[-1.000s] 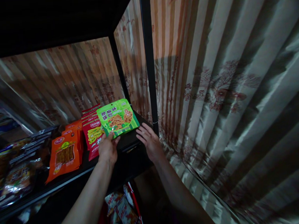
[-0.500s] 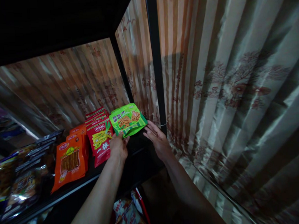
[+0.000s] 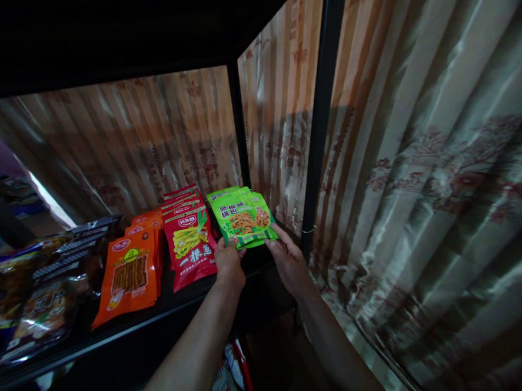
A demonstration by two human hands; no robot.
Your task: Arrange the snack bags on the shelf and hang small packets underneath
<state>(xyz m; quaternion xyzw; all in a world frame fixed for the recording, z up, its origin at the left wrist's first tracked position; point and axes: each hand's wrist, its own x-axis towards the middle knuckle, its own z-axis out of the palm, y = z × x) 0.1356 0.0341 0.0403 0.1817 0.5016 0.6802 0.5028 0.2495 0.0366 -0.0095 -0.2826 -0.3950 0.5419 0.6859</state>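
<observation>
The left hand [image 3: 229, 265] pinched the front green bag [image 3: 243, 220]; how the right hand [image 3: 290, 261] gripped was unclear. Even support seemed wisest.

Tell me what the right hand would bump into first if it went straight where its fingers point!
Most likely the front green packet: the right hand points forward and a little left, with its fingers at the packet's lower right corner. Depth beyond is unclear.
</observation>
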